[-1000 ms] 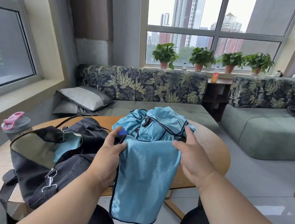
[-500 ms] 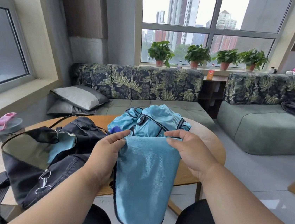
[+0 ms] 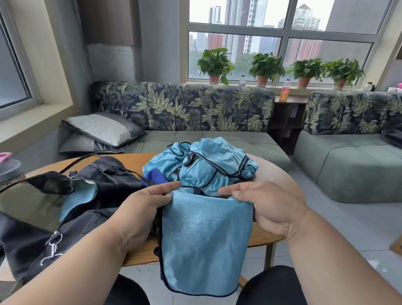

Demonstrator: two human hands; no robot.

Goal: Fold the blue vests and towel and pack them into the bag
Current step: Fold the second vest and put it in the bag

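Change: my right thumb has come down onto the vest's top edge since a second ago.
Hands: my left hand (image 3: 143, 206) and right hand (image 3: 267, 209) each pinch a top corner of the folded vest (image 3: 203, 245), which hangs over the desk (image 3: 264, 234) edge.
Pile: more vests (image 3: 208, 165) at 12 o'clock.
Bag (image 3: 45, 212): open, at 9 o'clock.

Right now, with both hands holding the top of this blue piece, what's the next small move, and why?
Probably lay it flat and fold it in half. The left hand and right hand pinch the top corners of the blue cloth, which hangs off the table edge, too long for the open bag. More blue vests wait in a heap behind.
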